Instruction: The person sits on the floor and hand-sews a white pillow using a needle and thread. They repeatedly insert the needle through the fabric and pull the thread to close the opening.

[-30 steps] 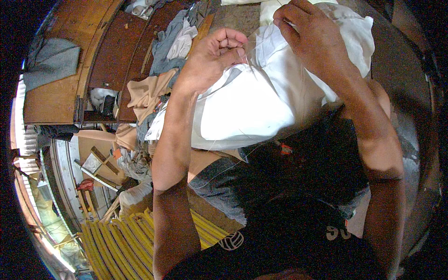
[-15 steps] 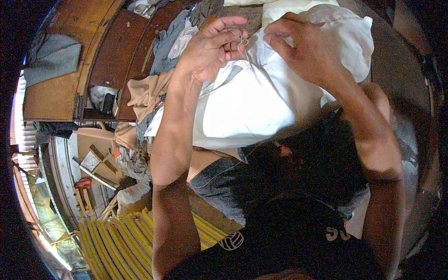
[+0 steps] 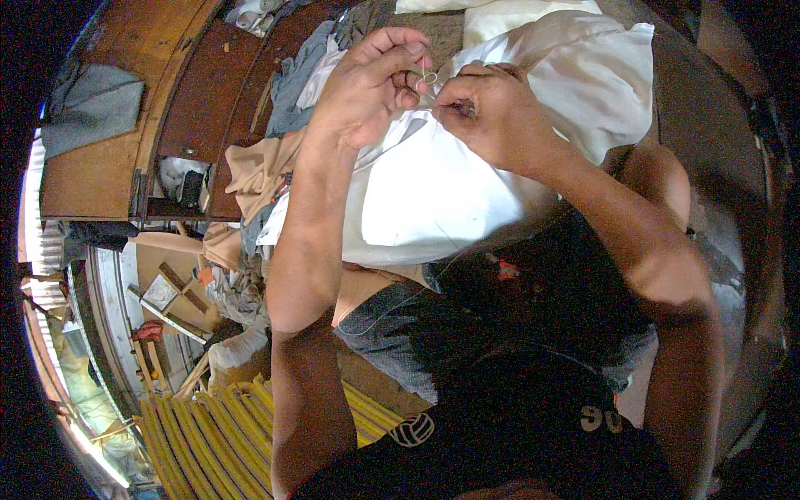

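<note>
White cloth [image 3: 425, 196] lies in a bulky, puffed heap over my lap. My left hand [image 3: 367, 87] is raised at its far edge, thumb and fingers pinching a thin pale thread [image 3: 431, 78] that curls into a small loop beside the fingertips. Right beside it, my right hand [image 3: 492, 117] is closed in a pinch, low against the cloth where it gathers to a point. Whatever sits between those fingertips is hidden by the hand. A fine loose strand [image 3: 387, 313] trails from the cloth's near edge across my dark shorts.
Grey and tan garments [image 3: 258, 167] are piled left of the cloth, against a brown wooden cabinet [image 3: 192, 108]. Yellow slats [image 3: 204, 433] fill the lower left. Cream cloth [image 3: 525, 18] lies beyond the white heap. Boards and rags clutter the left side.
My right hand has come down and left toward the left hand, its fingers closing near the gathered cloth. My left hand keeps the looped thread, shifted only slightly.
</note>
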A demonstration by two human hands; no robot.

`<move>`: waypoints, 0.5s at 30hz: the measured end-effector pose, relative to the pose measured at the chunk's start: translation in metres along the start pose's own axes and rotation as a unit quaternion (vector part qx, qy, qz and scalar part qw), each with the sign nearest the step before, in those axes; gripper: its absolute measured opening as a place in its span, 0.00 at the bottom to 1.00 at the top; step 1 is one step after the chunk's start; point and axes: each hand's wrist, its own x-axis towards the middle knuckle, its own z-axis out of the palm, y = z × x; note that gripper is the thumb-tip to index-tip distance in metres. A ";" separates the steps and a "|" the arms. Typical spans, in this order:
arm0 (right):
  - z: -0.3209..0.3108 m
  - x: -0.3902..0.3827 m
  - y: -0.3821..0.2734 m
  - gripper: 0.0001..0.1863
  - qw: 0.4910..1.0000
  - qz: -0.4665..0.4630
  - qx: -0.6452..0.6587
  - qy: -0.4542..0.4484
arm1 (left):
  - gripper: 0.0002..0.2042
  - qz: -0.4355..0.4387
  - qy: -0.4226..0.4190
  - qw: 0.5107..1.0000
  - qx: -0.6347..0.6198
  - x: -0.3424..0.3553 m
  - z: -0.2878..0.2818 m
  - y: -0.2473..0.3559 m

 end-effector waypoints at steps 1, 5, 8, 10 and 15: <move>0.002 0.000 -0.001 0.07 1.000 0.013 0.008 0.004 | 0.09 0.000 -0.006 1.000 0.010 -0.002 -0.001 0.002; -0.002 -0.003 0.002 0.13 0.995 0.094 0.017 -0.020 | 0.12 0.153 -0.053 0.897 0.411 -0.015 0.012 0.008; 0.000 -0.004 0.004 0.13 0.996 0.080 0.032 -0.007 | 0.13 0.282 0.008 0.705 0.651 -0.018 0.015 0.009; 0.000 -0.005 0.003 0.13 0.993 0.102 0.054 -0.019 | 0.11 0.333 0.096 0.646 0.680 -0.016 0.018 0.004; -0.002 -0.008 0.001 0.13 0.988 0.115 0.103 -0.015 | 0.08 0.364 0.241 0.642 0.630 -0.008 0.000 0.008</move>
